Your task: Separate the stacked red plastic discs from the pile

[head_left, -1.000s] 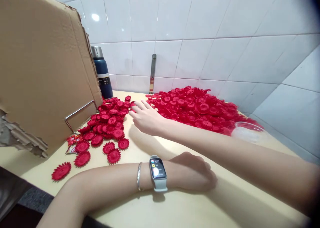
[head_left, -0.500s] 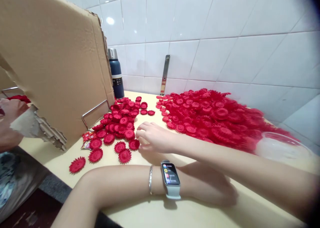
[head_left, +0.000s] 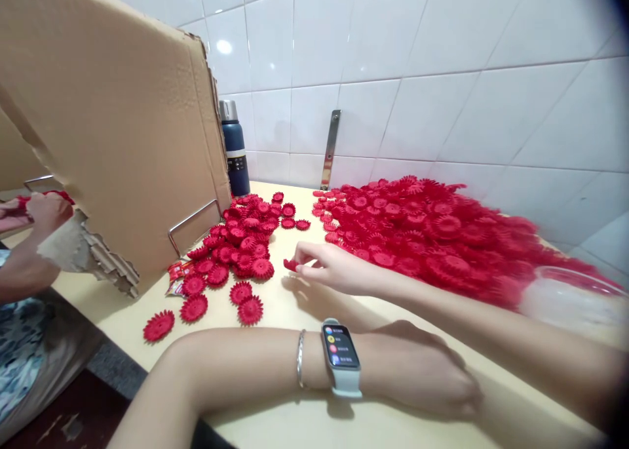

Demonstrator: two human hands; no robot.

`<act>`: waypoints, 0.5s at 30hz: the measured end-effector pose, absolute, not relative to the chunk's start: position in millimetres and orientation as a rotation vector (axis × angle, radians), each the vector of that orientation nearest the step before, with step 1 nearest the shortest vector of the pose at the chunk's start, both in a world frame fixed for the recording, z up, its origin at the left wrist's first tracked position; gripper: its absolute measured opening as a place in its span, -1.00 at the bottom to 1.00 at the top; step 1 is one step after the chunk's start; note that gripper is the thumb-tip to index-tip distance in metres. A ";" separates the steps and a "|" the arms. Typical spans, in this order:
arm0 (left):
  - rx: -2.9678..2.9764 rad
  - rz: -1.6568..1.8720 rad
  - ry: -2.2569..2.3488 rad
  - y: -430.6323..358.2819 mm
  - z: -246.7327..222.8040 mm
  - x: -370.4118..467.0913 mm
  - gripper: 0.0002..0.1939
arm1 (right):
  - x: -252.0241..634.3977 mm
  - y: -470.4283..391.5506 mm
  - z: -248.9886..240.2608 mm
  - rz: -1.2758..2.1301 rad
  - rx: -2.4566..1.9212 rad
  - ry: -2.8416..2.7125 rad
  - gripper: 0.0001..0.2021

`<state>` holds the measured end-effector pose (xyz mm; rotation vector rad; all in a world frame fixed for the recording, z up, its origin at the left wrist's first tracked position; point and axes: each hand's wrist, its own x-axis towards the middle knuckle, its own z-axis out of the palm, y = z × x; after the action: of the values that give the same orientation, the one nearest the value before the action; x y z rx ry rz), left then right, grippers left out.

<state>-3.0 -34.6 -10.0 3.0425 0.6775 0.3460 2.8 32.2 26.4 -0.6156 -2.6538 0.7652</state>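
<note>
My right hand reaches in from the right, its thumb and fingers pinching a red toothed disc just above the table. The disc is seen nearly edge-on. To its left spreads a small heap of similar red discs, with a few lying loose in front. My left hand, back upward, rests on the table below the right forearm. Its fingers are hidden, so their hold does not show. A watch and a silver bracelet are on the left wrist.
A large pile of red discs lies against the tiled wall. At right stands a clear plastic tub. A cardboard sheet with a wire stand, a blue bottle and small wrappers are left. Another person's hand shows beyond.
My right hand has drawn back to the right from the small heap, with a red toothed disc now in its fingertips. My left hand stays in about the same place.
</note>
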 end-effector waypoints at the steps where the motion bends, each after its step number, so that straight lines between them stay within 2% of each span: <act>1: 3.015 0.350 0.661 -33.8 -10.3 -2.7 -0.76 | 10.5 32.9 25.6 0.802 -0.663 -2.608 -0.93; 5: 2.928 0.407 0.719 -31.8 -13.6 -5.2 -0.74 | 51.1 25.0 24.4 1.069 -0.810 -2.217 -0.95; 7: 2.891 0.454 0.756 -30.4 -17.0 -3.7 -0.73 | 72.8 12.3 27.0 1.111 -0.838 -2.044 -0.89; 10: 2.826 0.489 0.899 -27.6 -24.0 15.3 -0.78 | 93.3 -14.0 34.9 1.087 -0.830 -2.054 -0.72; 12: 2.758 0.530 1.066 -28.2 -28.8 38.0 -0.78 | 95.3 -30.1 40.5 1.082 -0.785 -2.196 -0.70; 13: 2.698 0.557 1.221 -29.9 -30.8 48.7 -0.74 | 93.6 -36.3 42.7 1.091 -0.753 -2.269 -0.70; 15: 2.301 0.645 1.926 -36.2 -32.6 60.7 -0.69 | 87.5 -44.1 45.3 1.087 -0.698 -2.367 -0.69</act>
<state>60.7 -36.2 -32.6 2.3012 1.9260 0.6447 87.5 -44.1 45.3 -0.6977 -2.3671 1.0867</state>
